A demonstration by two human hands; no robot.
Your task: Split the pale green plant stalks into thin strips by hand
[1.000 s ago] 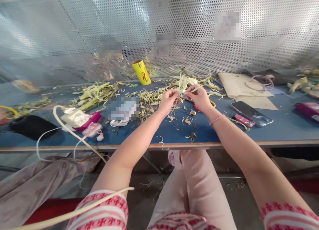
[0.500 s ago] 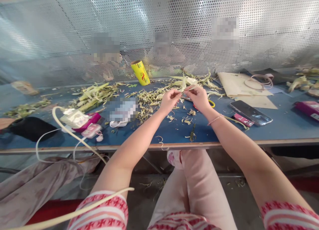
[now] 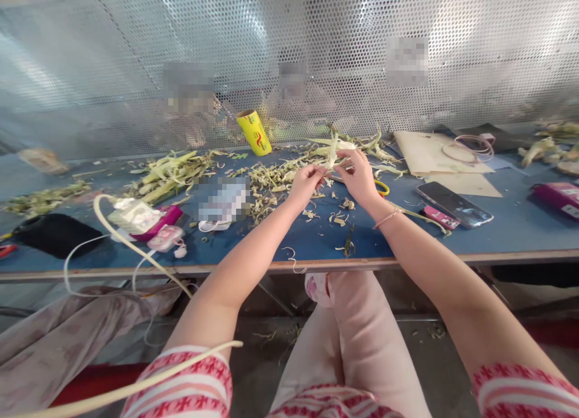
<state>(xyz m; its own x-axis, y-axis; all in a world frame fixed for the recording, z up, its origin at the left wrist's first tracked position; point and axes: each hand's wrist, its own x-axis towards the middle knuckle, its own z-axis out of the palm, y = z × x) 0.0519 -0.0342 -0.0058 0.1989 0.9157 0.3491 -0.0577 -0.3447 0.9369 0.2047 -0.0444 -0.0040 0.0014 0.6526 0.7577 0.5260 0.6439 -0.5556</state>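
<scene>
My left hand (image 3: 307, 186) is above the blue table with thumb and fingertips pinched at the lower end of a pale, husk-like plant strip (image 3: 333, 151). Close on its right, my right hand (image 3: 359, 178) has its fingers bent round the same strip, its thumb near the left fingertips. The strip's thin tip points up between both hands; its lower end is covered by fingers. Under my right hand, a yellow scissor handle (image 3: 383, 187) shows, the rest hidden. Pale plant scraps (image 3: 266, 183) lie left of my hands, with more long strips (image 3: 377, 143) behind them.
On the left are a bundle of green stalks (image 3: 174, 174), a phone in a pale case (image 3: 224, 204) and a cabled power bank (image 3: 149, 219). A yellow tube (image 3: 254, 132) leans by the perforated metal screen (image 3: 335, 56). A dark phone (image 3: 455, 204) lies right.
My hands have moved slightly apart, and the right fingers have lifted around the strip. At the far left edge another person's hand has left view, and a red and yellow handle shows there.
</scene>
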